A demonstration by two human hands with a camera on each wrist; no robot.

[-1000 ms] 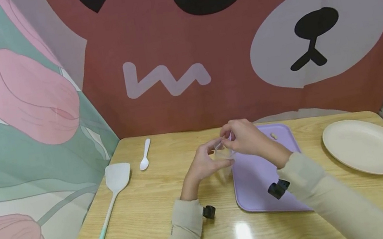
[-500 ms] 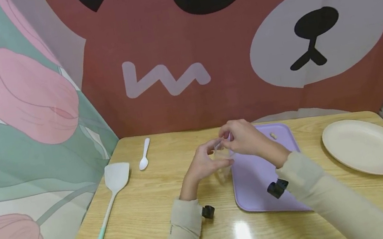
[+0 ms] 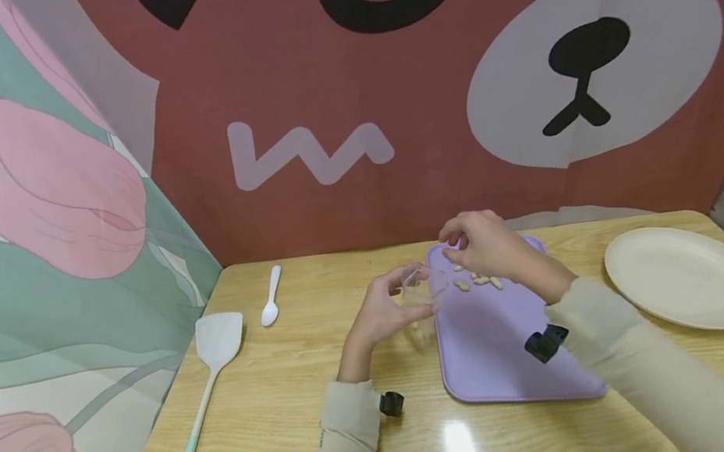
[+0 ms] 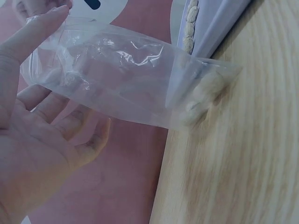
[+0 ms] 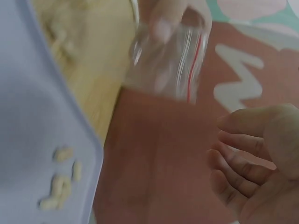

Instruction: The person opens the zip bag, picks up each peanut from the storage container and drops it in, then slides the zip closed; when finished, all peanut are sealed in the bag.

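Observation:
My left hand (image 3: pixel 385 308) grips a clear zip-lock bag (image 4: pixel 126 70) near its mouth, thumb on one side and fingers on the other. The bag hangs beside the left edge of a purple tray (image 3: pixel 495 347), its opening spread. Several peanuts (image 4: pixel 205 95) are bunched in its bottom end, close over the wooden table. A red line runs along the bag's seal in the right wrist view. Over the tray's far part is my right hand (image 3: pixel 491 243), apart from the bag, fingers loosely bent and holding nothing. More peanuts (image 3: pixel 480 280) lie on the tray below it.
A white spoon (image 3: pixel 271 296) lies at the table's back left. Nearer is a white spatula (image 3: pixel 220 339) with a mint-green handle. To the right of the tray sits a cream oval plate (image 3: pixel 690 277). Printed cloth (image 3: pixel 331 207) rises behind the table.
My right hand has moved right, away from the bag's mouth. The bag's opening now shows wider, and several peanuts on the tray have come into view. My left hand stays nearly in place.

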